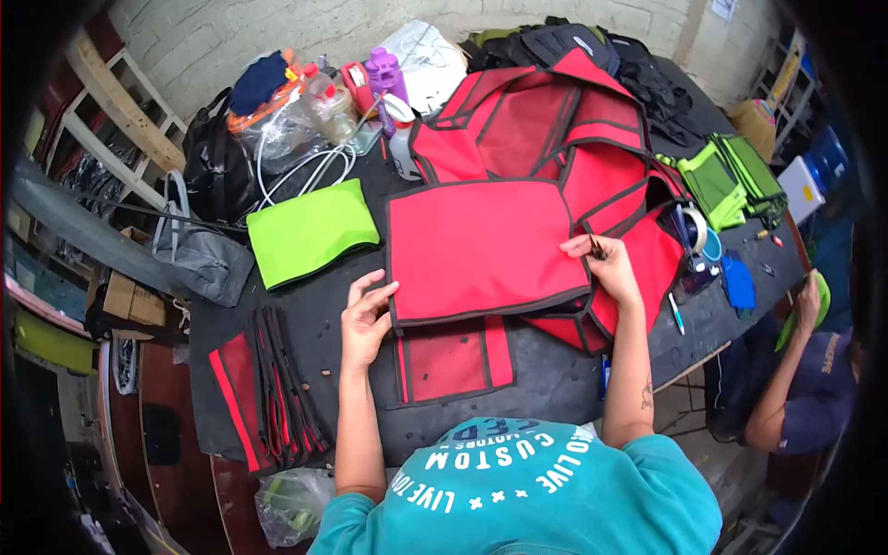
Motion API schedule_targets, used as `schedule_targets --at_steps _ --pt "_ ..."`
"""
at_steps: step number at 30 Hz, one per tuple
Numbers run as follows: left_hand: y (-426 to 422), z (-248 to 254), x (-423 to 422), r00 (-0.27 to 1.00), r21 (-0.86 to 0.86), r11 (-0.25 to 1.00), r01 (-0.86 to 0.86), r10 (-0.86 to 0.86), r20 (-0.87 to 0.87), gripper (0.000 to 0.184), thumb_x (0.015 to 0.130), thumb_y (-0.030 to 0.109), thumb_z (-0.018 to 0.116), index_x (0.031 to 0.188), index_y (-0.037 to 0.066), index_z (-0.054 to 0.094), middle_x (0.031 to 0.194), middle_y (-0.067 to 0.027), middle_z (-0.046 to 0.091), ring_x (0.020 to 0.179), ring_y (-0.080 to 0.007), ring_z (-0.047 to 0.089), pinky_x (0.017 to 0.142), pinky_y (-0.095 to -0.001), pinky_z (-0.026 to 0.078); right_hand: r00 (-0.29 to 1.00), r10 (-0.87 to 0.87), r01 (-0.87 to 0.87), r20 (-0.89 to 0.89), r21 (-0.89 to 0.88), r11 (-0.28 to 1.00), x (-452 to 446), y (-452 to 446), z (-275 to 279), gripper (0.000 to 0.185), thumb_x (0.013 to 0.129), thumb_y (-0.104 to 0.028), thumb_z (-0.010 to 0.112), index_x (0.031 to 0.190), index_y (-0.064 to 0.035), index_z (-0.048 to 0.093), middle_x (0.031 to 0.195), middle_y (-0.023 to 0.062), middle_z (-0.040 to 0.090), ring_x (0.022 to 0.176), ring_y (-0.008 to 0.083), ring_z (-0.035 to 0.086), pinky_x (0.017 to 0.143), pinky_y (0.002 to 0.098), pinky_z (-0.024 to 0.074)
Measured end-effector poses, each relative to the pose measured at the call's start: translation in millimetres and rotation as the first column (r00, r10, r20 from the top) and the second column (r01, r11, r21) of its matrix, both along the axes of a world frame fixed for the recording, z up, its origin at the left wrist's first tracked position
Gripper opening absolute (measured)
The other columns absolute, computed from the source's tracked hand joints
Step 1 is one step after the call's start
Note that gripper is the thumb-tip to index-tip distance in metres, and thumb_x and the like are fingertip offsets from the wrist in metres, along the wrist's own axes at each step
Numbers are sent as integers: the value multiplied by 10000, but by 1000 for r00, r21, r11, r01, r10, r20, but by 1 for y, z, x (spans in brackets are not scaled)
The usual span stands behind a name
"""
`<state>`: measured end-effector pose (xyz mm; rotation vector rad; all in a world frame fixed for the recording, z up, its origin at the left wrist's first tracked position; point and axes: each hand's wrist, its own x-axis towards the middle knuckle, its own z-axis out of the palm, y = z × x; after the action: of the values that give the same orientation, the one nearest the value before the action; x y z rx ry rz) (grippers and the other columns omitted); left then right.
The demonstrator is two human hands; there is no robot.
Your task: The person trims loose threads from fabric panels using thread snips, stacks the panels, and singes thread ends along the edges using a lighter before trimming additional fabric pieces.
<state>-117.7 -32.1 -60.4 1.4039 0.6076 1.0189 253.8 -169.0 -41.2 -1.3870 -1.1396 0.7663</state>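
A red fabric panel (481, 248) with dark binding along its edges is held up over the black table. My left hand (366, 319) grips its left edge between thumb and fingers. At the right edge my right hand (606, 270) is closed on the panel, and a small dark pointed item (598, 247) sticks up from the same fingers; its kind is unclear. Beneath the panel lies a red mesh piece (448, 363) with dark trim. Behind it spreads a pile of larger red pieces (606, 125), also dark-edged.
A lime green folded piece (313, 233) and a stack of dark-edged red strips (277, 388) lie at left. Bottles, including a purple one (387, 74), stand behind. Green pieces (726, 180) and tape rolls (694, 227) sit at right. Another person's hand (809, 301) holds something green.
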Motion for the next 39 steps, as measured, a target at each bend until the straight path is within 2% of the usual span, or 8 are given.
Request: schedule_targets --at_steps 8,10,14,17,23,26,31,39 --pt "3 9 -10 997 227 971 76 -72 -26 424 684 -184 523 1021 10 689 1318 -106 421 1147 -231 518 994 -371 407 1000 -2 3 -29 58 998 -5 7 5 267 685 174 472 852 53 641 987 112 675 952 179 625 870 273 463" --pt "12 28 -8 972 445 871 -208 236 -9 367 727 -166 478 966 9 695 1283 -133 494 1205 -248 481 1024 -372 370 998 -60 58 18 97 994 -15 10 25 246 695 151 502 873 43 632 937 85 669 902 146 613 824 258 458" --pt "29 119 -18 856 421 765 -487 323 403 293 805 -130 466 1032 -27 622 1220 -159 551 1140 -237 533 1009 -337 384 996 49 -36 -77 162 986 -67 15 82 236 707 85 579 934 28 609 871 39 640 814 104 579 756 242 442" --pt "30 172 -23 792 312 740 -595 475 383 242 851 -62 512 1073 -33 602 1112 -127 611 1012 -186 577 946 -300 420 971 207 -194 -120 110 975 -83 9 86 277 710 21 643 983 20 590 842 17 613 772 86 552 720 242 435" --pt "53 76 1 856 44 877 -479 477 -199 275 802 77 697 1057 -8 637 962 -63 650 874 -123 586 820 -253 461 912 399 -344 91 -357 869 -69 -8 73 403 752 -175 726 1068 9 555 853 44 588 810 127 562 697 278 452" --pt "39 32 24 948 -50 957 -285 274 -165 189 804 61 684 979 -8 671 836 -16 649 781 -92 584 764 -231 461 796 -89 255 598 -198 946 -96 -17 107 404 810 -168 671 1151 6 544 898 93 581 847 214 581 822 324 451" --pt "21 27 45 981 -136 981 -141 119 -153 149 826 45 641 965 3 672 858 -3 648 792 -64 576 765 -203 443 893 -16 -21 450 78 997 -145 32 66 272 852 -161 612 1066 2 574 902 115 525 841 250 572 778 334 462" --pt "18 27 37 983 -147 976 -161 145 -115 124 831 22 617 943 8 670 839 17 635 767 -39 554 724 -195 433 990 -73 60 121 103 993 -193 90 0 239 779 -178 673 930 -7 602 851 96 565 744 200 600 654 314 479"
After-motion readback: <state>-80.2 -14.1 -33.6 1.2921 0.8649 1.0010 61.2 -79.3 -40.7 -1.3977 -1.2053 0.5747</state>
